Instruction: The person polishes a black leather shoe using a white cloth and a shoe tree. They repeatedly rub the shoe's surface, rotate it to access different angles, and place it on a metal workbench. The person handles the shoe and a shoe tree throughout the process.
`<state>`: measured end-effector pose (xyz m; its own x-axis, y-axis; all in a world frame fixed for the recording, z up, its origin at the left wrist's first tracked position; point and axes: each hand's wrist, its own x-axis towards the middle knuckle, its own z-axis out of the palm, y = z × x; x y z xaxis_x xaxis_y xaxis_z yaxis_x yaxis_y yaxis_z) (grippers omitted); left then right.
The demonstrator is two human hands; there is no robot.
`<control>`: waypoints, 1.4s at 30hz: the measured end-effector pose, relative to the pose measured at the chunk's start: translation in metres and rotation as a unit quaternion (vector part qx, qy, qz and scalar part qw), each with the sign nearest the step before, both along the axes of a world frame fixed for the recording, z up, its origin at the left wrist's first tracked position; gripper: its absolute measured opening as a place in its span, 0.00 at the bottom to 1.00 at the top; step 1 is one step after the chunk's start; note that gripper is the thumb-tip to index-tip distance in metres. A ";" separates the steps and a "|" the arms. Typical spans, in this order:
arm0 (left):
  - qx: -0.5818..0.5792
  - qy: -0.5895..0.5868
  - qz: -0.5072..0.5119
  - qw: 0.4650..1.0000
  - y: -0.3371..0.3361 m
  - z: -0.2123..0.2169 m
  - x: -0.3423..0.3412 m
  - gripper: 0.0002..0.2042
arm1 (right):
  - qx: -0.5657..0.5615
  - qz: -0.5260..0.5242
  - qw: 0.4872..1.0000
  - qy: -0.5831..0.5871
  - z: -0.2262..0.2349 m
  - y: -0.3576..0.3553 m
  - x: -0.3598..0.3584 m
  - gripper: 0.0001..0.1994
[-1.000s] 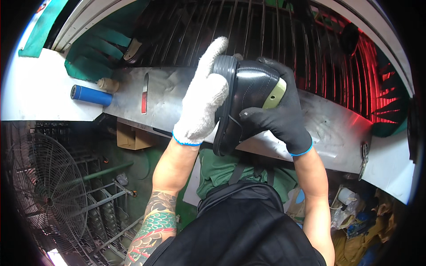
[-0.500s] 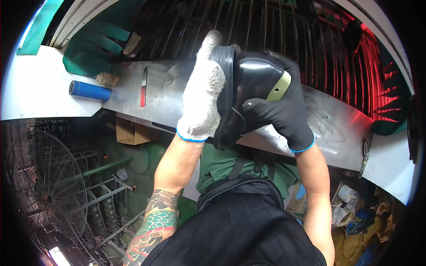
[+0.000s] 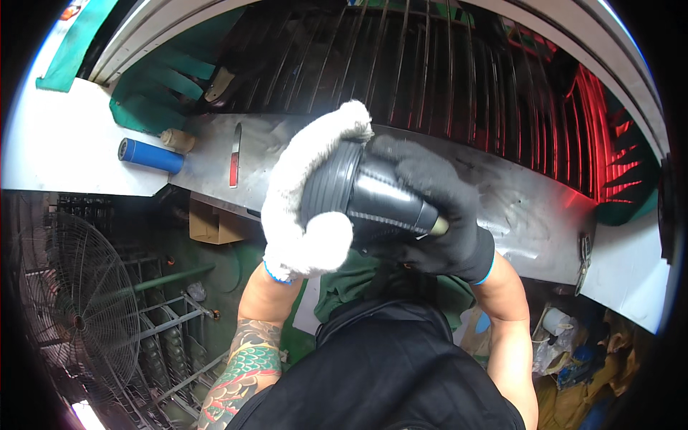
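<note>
Since 0.5 s ago, both hands have turned the black housing [image 3: 376, 197] so its narrow end points right. Left hand [image 3: 304, 204] wraps the ribbed rim; right hand [image 3: 437, 215] clasps the body, likely mid-twist. Farther left, a blue cylinder [image 3: 150, 155] lies on the bench [image 3: 516, 208].
</note>
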<state>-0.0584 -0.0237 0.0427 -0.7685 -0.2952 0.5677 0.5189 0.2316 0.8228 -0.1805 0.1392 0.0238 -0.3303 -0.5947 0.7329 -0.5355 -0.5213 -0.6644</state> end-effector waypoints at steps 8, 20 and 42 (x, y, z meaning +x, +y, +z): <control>0.153 -0.050 0.036 0.986 0.035 -0.004 0.039 0.26 | 0.141 -0.020 0.988 0.056 -0.001 0.022 0.020 0.34; 0.023 0.006 0.084 0.996 0.034 -0.015 0.070 0.19 | 0.167 -0.007 0.978 0.126 -0.001 0.016 0.046 0.30; 0.286 -0.287 0.047 0.913 0.069 -0.104 0.117 0.36 | 0.179 0.184 0.619 -0.743 -0.100 0.061 0.092 0.45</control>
